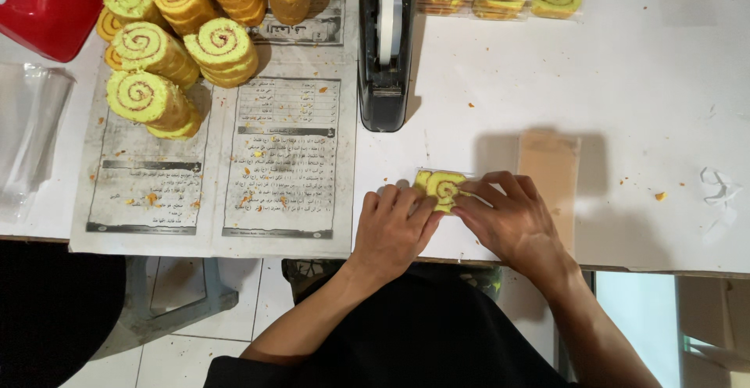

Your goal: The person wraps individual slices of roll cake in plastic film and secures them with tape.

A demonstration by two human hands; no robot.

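Yellow-green swirled roll-cake slice lies near the white table's front edge, pinched between the left hand and right hand, beside a tan cardboard rectangle.

The table was smooth matt white, the newspaper thin printed paper, the tape dispenser glossy black plastic, and the cake slices looked soft and spongy.
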